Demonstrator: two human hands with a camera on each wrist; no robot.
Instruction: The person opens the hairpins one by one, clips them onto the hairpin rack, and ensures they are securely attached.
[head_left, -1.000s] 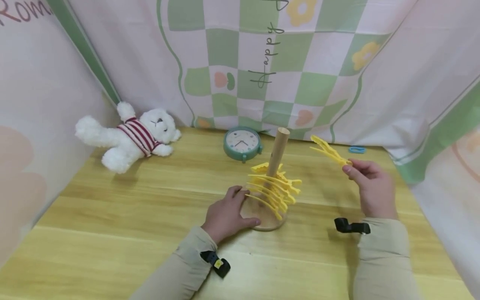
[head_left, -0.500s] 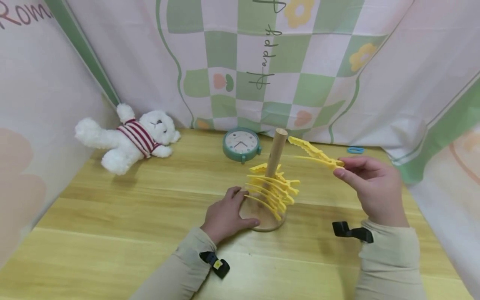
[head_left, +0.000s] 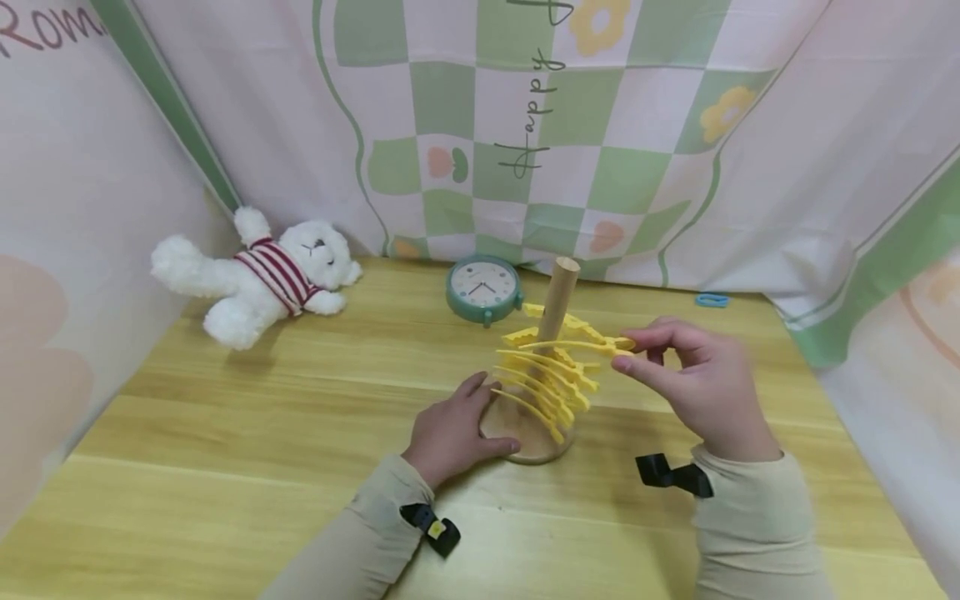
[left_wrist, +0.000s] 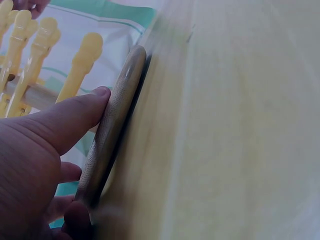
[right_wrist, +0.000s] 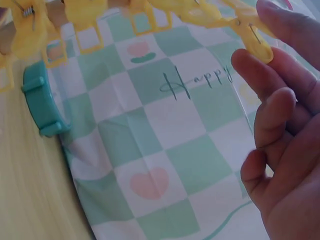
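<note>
A wooden stand has a round base (head_left: 512,423) and an upright post (head_left: 562,292). Several yellow alligator hair clips (head_left: 555,385) are clamped one above another around the lower post. My left hand (head_left: 450,433) grips the left rim of the base, thumb on its top face; in the left wrist view the thumb (left_wrist: 82,112) presses near the edge. With thumb and fingertips, my right hand (head_left: 697,379) pinches the handle end of another yellow hair clip (right_wrist: 252,40). Its two arms are spread, one on either side of the post, just above the other clips.
A green round clock (head_left: 484,287) lies behind the stand. At the back left rests a white plush bear (head_left: 262,271) in a striped shirt. A small blue clip-like loop (head_left: 712,300) lies near the back right edge, before the checked curtain (head_left: 510,100).
My right hand has carried its hair clip leftward and down, and the clip's arms have opened and come around the post. The left hand has stayed on the base.
</note>
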